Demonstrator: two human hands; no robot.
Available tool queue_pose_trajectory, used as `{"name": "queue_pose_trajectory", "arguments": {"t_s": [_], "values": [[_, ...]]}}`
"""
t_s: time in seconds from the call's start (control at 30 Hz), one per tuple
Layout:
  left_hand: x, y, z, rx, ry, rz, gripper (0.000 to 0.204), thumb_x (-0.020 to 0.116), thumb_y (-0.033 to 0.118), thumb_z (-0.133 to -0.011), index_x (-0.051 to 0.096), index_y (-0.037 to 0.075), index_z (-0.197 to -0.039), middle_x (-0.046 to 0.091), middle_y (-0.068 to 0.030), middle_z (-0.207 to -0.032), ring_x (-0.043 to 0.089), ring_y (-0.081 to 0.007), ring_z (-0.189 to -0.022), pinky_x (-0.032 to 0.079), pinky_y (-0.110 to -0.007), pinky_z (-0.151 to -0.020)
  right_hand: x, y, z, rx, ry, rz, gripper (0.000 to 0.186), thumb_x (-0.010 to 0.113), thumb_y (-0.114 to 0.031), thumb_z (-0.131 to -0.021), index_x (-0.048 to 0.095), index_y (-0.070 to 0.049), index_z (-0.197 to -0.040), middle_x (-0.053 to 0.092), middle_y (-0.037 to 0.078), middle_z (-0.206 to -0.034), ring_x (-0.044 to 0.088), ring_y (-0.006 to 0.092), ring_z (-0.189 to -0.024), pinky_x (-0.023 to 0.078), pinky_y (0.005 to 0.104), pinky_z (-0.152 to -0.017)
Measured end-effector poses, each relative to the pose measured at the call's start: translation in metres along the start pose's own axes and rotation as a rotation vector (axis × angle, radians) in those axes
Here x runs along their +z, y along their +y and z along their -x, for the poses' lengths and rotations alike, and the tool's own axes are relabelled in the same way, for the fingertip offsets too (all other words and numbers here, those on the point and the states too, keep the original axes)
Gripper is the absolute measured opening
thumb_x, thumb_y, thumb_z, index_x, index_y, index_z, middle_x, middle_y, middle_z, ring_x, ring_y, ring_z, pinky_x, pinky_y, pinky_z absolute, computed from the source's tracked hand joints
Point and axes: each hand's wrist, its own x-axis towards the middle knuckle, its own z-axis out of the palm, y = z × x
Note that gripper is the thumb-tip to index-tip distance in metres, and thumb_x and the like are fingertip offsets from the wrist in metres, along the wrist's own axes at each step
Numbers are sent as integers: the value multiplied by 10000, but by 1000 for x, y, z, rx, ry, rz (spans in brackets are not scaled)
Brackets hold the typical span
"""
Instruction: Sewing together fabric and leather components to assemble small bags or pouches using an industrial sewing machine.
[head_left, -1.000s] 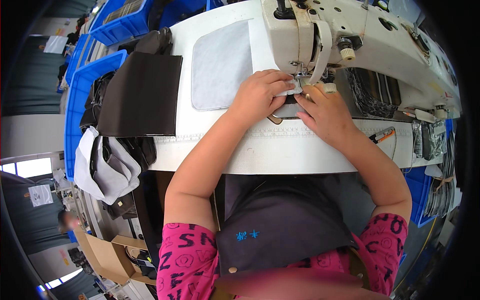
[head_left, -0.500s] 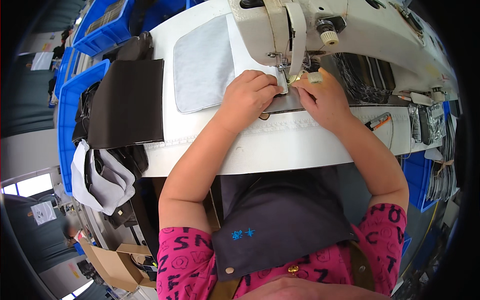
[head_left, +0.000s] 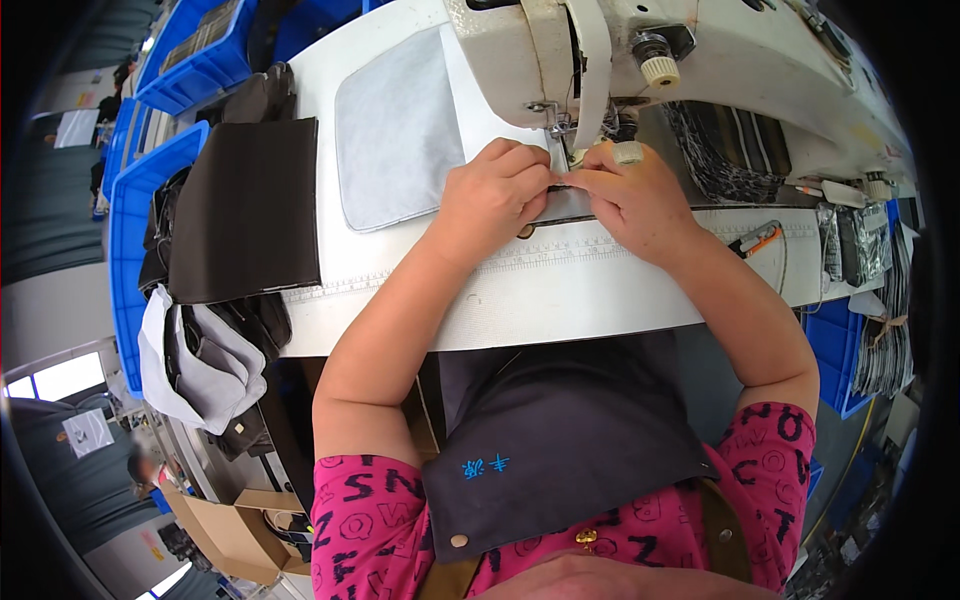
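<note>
Broad white sewing table (head_left: 560,300) across mid-frame, smooth and flat, carrying the cream metal sewing machine (head_left: 720,50) at upper right. At left, a stack of dark folded cloth (head_left: 245,210), probably kept within reach; beside it a pale grey quilted panel (head_left: 395,130). At upper centre, left hand (head_left: 490,200) and right hand (head_left: 635,195) pinched closed on a thin dark fabric piece (head_left: 565,190), flat beneath the needle (head_left: 562,135), presumably for steady feeding.

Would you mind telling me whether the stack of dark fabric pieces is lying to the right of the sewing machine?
No, the stack of dark fabric pieces lies on the table's left side, well left of the sewing machine.
</note>
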Motion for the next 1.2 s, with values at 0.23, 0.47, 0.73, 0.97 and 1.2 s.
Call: {"name": "queue_pose_trajectory", "arguments": {"t_s": [0.23, 0.47, 0.73, 0.97, 1.2], "values": [[0, 3, 0, -22, -1, 3, 200, 775, 54, -734, 729, 160, -897, 700, 54, -991, 673, -176, -911, 564, -325, -632, 0, -3, 0, -5, 36, -18, 317, 679, -35, -821, 793, -161, -1089, 675, 41, -910, 595, 293, -930, 491, 438, -800], [-2, 12, 6, -51, 32, -14, 204, 773, 54, -762, 753, 149, -942, 715, 43, -1033, 681, -185, -932, 577, -336, -675, -7, -15, 0, -43, -62, 162, 290, 689, -41, -810, 779, -121, -1074, 665, 41, -913, 615, 295, -889, 506, 433, -775], [-5, 14, 9, -44, 32, -25, 260, 745, 22, -778, 780, 123, -1016, 733, 17, -1066, 705, -202, -971, 589, -332, -755, -6, -15, 1, -117, -31, 192, 316, 693, -47, -791, 756, -73, -1099, 658, 49, -920, 626, 287, -842, 499, 420, -756], [-2, 8, 4, -63, 42, -44, 276, 706, -10, -793, 776, 101, -1036, 742, -10, -1094, 715, -228, -993, 590, -347, -781, -2, -13, -4, -78, -21, 257, 317, 692, -56, -822, 759, -78, -1132, 683, 62, -841, 645, 294, -794, 501, 427, -761], [4, -4, -1, -105, 61, -50, 310, 681, -27, -806, 781, 119, -1060, 749, -6, -1109, 718, -244, -1009, 590, -353, -785, 1, -12, -6, -91, 26, 336, 372, 683, -40, -808, 748, -68, -1173, 702, 76, -821, 653, 320, -803, 494, 437, -767]]}}
